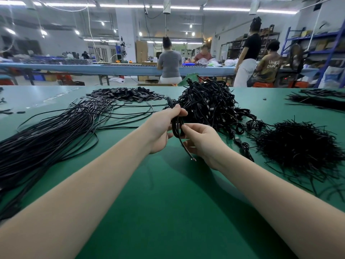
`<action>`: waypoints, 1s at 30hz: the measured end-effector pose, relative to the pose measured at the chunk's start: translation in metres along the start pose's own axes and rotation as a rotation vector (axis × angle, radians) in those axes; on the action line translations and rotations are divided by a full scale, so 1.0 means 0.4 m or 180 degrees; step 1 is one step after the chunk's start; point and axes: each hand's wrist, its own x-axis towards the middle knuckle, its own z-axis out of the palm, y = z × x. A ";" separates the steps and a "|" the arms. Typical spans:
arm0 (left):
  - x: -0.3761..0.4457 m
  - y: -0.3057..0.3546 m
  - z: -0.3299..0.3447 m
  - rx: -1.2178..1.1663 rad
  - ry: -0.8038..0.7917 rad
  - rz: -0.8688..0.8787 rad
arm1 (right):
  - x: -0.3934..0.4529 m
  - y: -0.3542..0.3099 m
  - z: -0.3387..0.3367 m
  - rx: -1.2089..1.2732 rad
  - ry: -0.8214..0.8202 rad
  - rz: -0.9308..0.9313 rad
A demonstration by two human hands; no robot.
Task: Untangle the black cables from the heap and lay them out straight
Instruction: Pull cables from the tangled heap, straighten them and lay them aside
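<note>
Forearms outstretched | left hand [164, 128] grips coiled cable [177, 128] | right hand [201, 141] pinches it | heap [211, 105] behind

A wide workshop under rows of white ceiling lights [149, 6]. A white pillar [125, 28] stands at mid-room. A long blue table [115, 69] crosses the back, with people seated and standing at it. Blue metal shelves [317, 38] with boxes line the right wall.
</note>
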 end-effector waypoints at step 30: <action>0.019 -0.090 -0.062 0.2140 0.1204 0.1551 | 0.003 0.029 -0.036 -0.2987 0.0479 -0.0364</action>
